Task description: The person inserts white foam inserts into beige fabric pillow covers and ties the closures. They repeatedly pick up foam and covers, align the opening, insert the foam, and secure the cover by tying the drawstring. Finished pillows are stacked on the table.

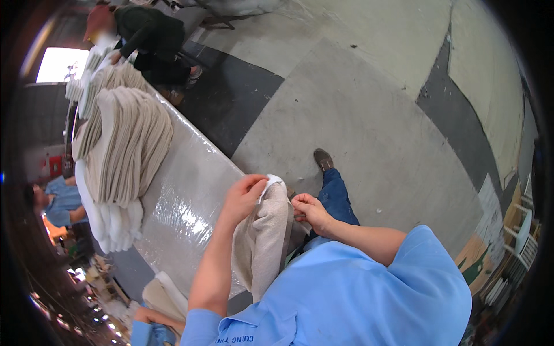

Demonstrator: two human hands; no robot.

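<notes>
Left hand (245,195) is pinching the white top corner of a beige towel (265,239), fingers curled tight on it, while the right hand (310,212) grips the towel's other edge. The towel hangs down against the person's chest, just beside the plastic-covered table (184,202), where a tall stack of folded towels (124,150) sits.
</notes>
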